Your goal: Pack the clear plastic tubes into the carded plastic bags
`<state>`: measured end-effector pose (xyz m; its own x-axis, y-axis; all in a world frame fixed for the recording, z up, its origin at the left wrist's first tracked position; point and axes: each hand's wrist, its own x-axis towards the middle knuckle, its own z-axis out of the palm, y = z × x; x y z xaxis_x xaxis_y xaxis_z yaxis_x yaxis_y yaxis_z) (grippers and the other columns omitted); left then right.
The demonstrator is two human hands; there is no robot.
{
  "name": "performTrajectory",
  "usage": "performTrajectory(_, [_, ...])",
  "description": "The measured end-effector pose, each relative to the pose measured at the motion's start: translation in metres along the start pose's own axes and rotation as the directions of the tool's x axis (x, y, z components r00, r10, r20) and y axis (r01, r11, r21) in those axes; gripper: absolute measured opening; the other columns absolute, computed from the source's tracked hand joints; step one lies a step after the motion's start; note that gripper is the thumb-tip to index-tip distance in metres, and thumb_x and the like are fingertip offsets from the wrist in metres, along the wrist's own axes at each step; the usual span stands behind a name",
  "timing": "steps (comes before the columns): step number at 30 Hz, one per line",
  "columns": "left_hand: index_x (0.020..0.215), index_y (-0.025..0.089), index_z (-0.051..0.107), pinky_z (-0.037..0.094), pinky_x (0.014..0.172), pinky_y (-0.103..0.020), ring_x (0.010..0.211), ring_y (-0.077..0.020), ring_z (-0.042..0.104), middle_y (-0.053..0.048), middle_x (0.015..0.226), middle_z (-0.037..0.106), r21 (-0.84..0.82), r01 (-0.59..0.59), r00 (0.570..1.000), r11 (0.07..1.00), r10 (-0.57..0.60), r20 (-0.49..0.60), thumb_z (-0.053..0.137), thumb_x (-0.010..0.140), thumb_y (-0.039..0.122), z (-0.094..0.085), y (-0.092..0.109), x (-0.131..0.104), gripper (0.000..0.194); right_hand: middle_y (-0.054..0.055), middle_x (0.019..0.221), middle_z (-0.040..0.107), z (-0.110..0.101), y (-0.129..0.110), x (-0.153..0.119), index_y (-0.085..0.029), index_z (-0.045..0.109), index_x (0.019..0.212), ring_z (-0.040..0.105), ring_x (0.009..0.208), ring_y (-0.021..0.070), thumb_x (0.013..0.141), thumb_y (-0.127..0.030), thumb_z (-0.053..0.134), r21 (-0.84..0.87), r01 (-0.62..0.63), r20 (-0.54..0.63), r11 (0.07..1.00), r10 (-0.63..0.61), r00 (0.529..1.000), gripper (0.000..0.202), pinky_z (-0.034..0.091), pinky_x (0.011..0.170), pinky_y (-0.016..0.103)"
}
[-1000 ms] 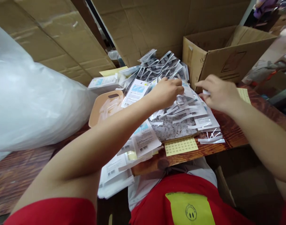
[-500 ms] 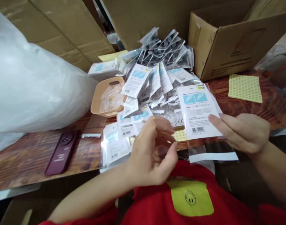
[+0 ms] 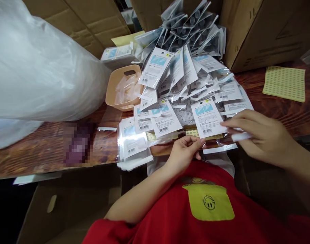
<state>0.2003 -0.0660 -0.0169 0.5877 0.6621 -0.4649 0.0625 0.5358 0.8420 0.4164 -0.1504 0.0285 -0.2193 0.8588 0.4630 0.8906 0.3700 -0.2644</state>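
Note:
A clear packet with a white printed card (image 3: 207, 119) lies near the table's front edge, its clear flap with a white strip hanging toward me. My left hand (image 3: 187, 147) pinches the lower left corner of this packet. My right hand (image 3: 259, 135) is at the packet's right side, fingers curled, with a short white strip (image 3: 241, 136) showing between them. Behind the hands, several similar carded packets (image 3: 157, 67) lie in an overlapping heap. A peach basket (image 3: 110, 89) left of the heap holds small translucent pieces.
A big white plastic bag (image 3: 48, 74) bulges on the left, with a blurred dark red object (image 3: 78, 147) in front of it. Cardboard box (image 3: 267, 37) stands back right. Yellow label sheets (image 3: 284, 83) lie at the right. More packets (image 3: 134, 139) are stacked near the front edge.
The packet has moved from the raised right hand down to the left. My left hand has closed on its corner. The view has shifted, and a white strip now shows in my right hand.

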Motion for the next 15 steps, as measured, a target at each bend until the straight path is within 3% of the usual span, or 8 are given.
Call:
performTrajectory(2, [0.076,0.014,0.067,0.037,0.046,-0.021,0.044,-0.0041,0.049,-0.001,0.071,0.070,-0.003,-0.009,1.000,1.000,0.009,0.007,0.092,0.063,0.058,0.002,0.000,0.000,0.051,0.002,0.104,0.067,0.004,-0.012,0.001,-0.018,0.070,0.110,0.066,0.089,0.0096,0.097,-0.018,0.061,0.296,-0.122,0.145,0.947,0.082,0.986,0.015,0.051,0.075,0.021])
performTrajectory(3, [0.076,0.014,0.068,0.037,0.046,-0.021,0.043,-0.0042,0.048,-0.001,0.068,0.069,-0.007,-0.008,1.000,1.000,0.008,0.010,0.092,0.064,0.057,0.003,0.000,0.001,0.051,0.001,0.100,0.067,0.008,-0.017,0.003,-0.018,0.070,0.105,0.066,0.088,0.0096,0.096,-0.020,0.064,0.349,-0.185,0.228,0.919,0.108,0.968,0.010,0.051,0.074,0.021])
performTrajectory(7, [0.076,0.013,0.069,0.033,0.044,-0.020,0.042,-0.0041,0.047,-0.002,0.068,0.070,-0.012,0.007,1.000,1.000,-0.007,0.014,0.091,0.065,0.053,0.006,0.001,0.002,0.046,0.000,0.097,0.068,0.025,-0.022,0.010,-0.018,0.068,0.092,0.064,0.086,0.0132,0.087,-0.014,0.067,0.277,-0.371,0.441,0.886,0.226,0.869,0.007,0.046,0.071,0.025])
performTrajectory(10, [0.074,0.013,0.069,0.029,0.041,-0.020,0.039,-0.0035,0.044,-0.002,0.066,0.070,-0.015,0.007,1.000,1.000,-0.007,0.017,0.089,0.067,0.050,0.006,0.002,0.002,0.042,0.000,0.095,0.067,0.028,-0.022,0.013,-0.019,0.067,0.089,0.062,0.084,0.0146,0.083,-0.008,0.064,0.223,-0.385,0.465,0.895,0.249,0.849,0.013,0.042,0.070,0.026])
performTrajectory(15, [0.076,0.013,0.070,0.021,0.036,-0.021,0.035,-0.0028,0.038,-0.005,0.068,0.073,-0.040,0.013,1.000,0.999,-0.013,0.001,0.088,0.069,0.047,0.006,0.001,0.004,0.039,0.003,0.091,0.062,0.028,-0.025,0.010,-0.017,0.064,0.087,0.056,0.074,0.0146,0.083,-0.007,0.062,0.142,-0.281,0.408,0.949,0.202,0.890,0.011,0.032,0.061,0.027])
